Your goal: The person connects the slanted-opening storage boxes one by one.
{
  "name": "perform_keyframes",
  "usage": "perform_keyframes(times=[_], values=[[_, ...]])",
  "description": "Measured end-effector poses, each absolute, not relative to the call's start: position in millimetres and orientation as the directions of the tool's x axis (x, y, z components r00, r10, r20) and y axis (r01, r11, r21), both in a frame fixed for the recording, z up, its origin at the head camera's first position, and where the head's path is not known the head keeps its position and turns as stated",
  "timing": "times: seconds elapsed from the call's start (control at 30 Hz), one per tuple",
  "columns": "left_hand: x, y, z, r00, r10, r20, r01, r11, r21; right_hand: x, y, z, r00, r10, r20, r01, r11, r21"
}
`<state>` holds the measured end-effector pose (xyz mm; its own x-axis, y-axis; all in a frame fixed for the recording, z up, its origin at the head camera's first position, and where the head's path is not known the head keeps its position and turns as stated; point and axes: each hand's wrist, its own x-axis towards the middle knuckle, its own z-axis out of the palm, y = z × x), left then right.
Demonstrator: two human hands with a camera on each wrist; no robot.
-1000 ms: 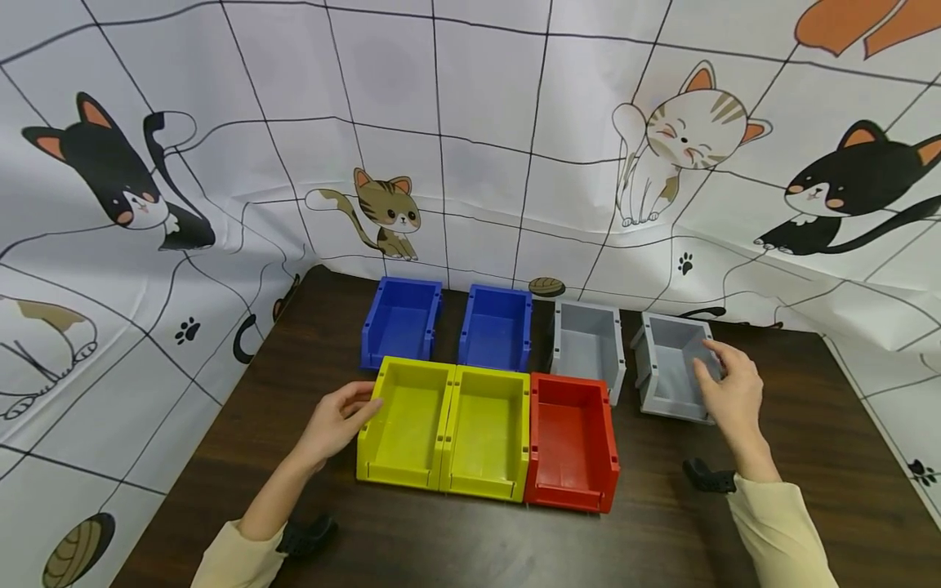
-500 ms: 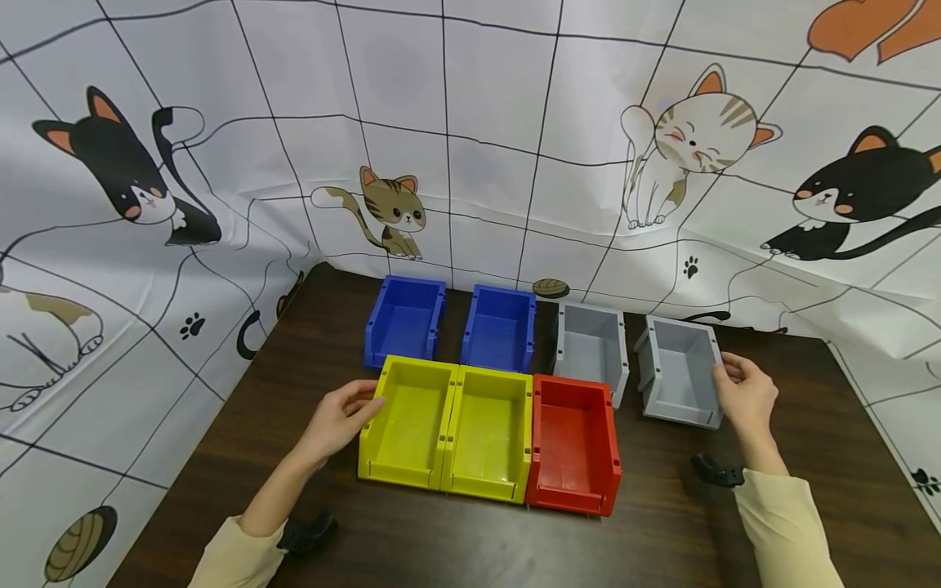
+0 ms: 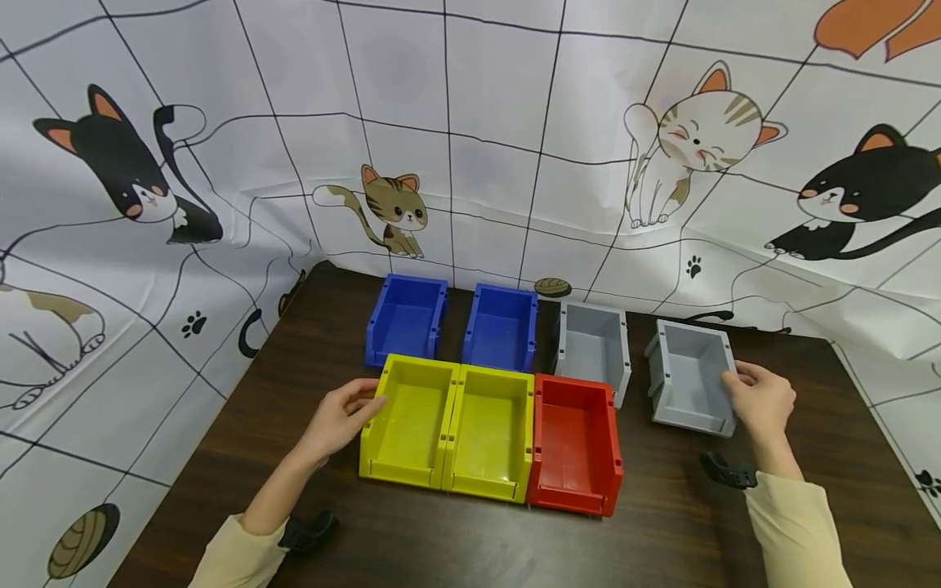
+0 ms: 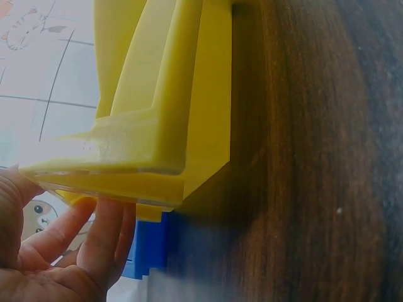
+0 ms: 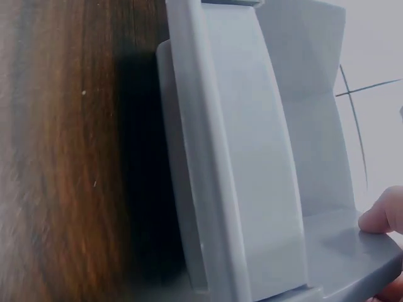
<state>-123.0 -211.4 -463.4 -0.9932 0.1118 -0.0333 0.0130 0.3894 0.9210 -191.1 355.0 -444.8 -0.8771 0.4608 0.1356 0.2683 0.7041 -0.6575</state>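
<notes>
Evidently the right hand (image 3: 763, 398) is clamped on the right gray bin (image 3: 694, 380), thumb inside the near side wall and fingers outside it. The bin sits just to the left of that hand; shadow under its front makes it hard to tell whether it is fully down on the worktop (image 3: 544, 555). The left hand (image 3: 338, 420) pinches the outer wall of the left yellow bin (image 3: 413, 425), just to its right. Further right of that hand come the right yellow bin (image 3: 485, 433) and the red bin (image 3: 573, 433), side by side. Past the right hand's bin, to the left, stands the left gray bin (image 3: 591, 351); the blue bins (image 3: 408, 327) are beyond the left hand.

The likeliest trouble is the right gray bin twisting or tipping, since only one wall is gripped. A leftward swing could then knock the left gray bin. Nearer the left hand, a careless tug could open the seam between the yellow bins.

Against half a second ago, the right hand and its bin have shifted rightward and slightly toward the person, widening the gap to the left gray bin. The left hand's grip looks unchanged.
</notes>
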Motion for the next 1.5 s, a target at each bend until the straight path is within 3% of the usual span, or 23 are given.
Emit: perform_keyframes(times=[0.7,1.03,1.27,1.5], values=[[-124.6,-214.6,-466.1,-0.993,0.116,-0.026,0.022,0.394,0.919,-105.4,343.3,-413.0,-0.843,0.472,0.259,0.188,0.708,-0.681],[-125.4,-214.1,-464.6,-0.993,0.117,-0.024,0.026,0.408,0.913,-82.9,313.5,-408.2,-0.871,0.411,0.269,0.104,0.689,-0.717],[-125.8,-213.2,-466.1,-0.993,0.121,-0.018,0.032,0.402,0.915,-91.3,334.5,-452.1,-0.853,0.364,0.374,-0.036,0.673,-0.738],[-125.3,-212.3,-467.3,-0.991,0.129,-0.035,0.018,0.389,0.921,-104.8,359.2,-495.4,-0.859,0.323,0.396,-0.069,0.695,-0.716]])
